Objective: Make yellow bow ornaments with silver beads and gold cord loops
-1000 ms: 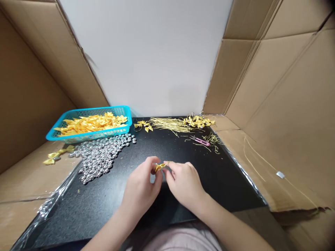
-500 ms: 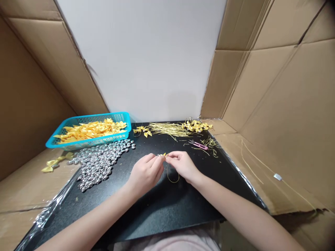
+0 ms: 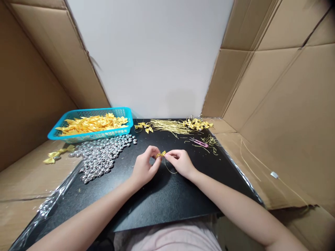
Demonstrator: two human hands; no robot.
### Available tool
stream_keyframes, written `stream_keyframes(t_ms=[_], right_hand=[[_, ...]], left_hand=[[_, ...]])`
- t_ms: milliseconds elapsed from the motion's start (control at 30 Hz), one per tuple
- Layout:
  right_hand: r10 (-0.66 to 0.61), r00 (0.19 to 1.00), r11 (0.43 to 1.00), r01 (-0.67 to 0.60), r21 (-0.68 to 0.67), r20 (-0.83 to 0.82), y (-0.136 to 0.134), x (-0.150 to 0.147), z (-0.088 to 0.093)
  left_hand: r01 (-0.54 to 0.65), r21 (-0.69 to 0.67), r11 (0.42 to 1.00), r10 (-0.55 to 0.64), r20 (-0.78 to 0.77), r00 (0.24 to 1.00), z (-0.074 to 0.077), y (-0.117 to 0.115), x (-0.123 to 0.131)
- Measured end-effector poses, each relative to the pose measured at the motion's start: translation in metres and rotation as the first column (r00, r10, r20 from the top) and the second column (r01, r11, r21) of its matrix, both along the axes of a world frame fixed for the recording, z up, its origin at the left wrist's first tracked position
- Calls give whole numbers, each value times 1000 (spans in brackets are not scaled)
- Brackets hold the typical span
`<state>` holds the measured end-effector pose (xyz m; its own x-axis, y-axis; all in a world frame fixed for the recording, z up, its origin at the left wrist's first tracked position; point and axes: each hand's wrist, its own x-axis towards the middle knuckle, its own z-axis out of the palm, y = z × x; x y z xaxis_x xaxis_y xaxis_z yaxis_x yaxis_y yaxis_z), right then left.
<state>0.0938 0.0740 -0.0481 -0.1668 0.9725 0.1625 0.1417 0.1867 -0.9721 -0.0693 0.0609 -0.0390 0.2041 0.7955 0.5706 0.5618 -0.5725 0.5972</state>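
My left hand and my right hand meet over the middle of the black mat, fingertips pinched together. Between them they hold a small yellow ribbon bow. A thin gold thread loop hangs from the bow below my right fingers. A heap of silver beads lies to the left of my left hand.
A turquoise basket full of yellow ribbon pieces stands at the back left. Gold thread strands, finished bows and pink snips lie at the mat's far edge. Two more bows rest on the cardboard at left. Cardboard walls enclose both sides.
Both hands have moved away from me toward the mat's middle, arms stretching out. The bow stays pinched between them and the gold loop now hangs free beneath it.
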Motion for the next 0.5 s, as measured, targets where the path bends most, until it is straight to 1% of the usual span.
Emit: stream_keyframes(t_ms=[133, 200, 267, 333, 433, 500], right_hand=[[-22, 995, 996, 13, 86, 101, -4, 1, -3], [-62, 990, 992, 47, 119, 123, -6, 2, -3], [-129, 981, 979, 103, 173, 147, -8, 2, -3], [-179, 963, 950, 116, 288, 201, -11, 2, -2], [-194, 937, 875, 31, 483, 292, -14, 2, -1], [-183, 933, 843, -14, 537, 311, -15, 1, 0]], left_hand=[[50, 1, 999, -50, 26, 998, -2, 0, 0], [40, -14, 999, -39, 37, 999, -2, -1, 1], [12, -60, 998, -9, 42, 999, -2, 0, 1], [0, -118, 993, 4, 31, 1000, -1, 1, 1], [19, -172, 985, -16, 20, 1000, -1, 3, 0], [43, -186, 982, -39, 28, 999, -1, 5, 0]])
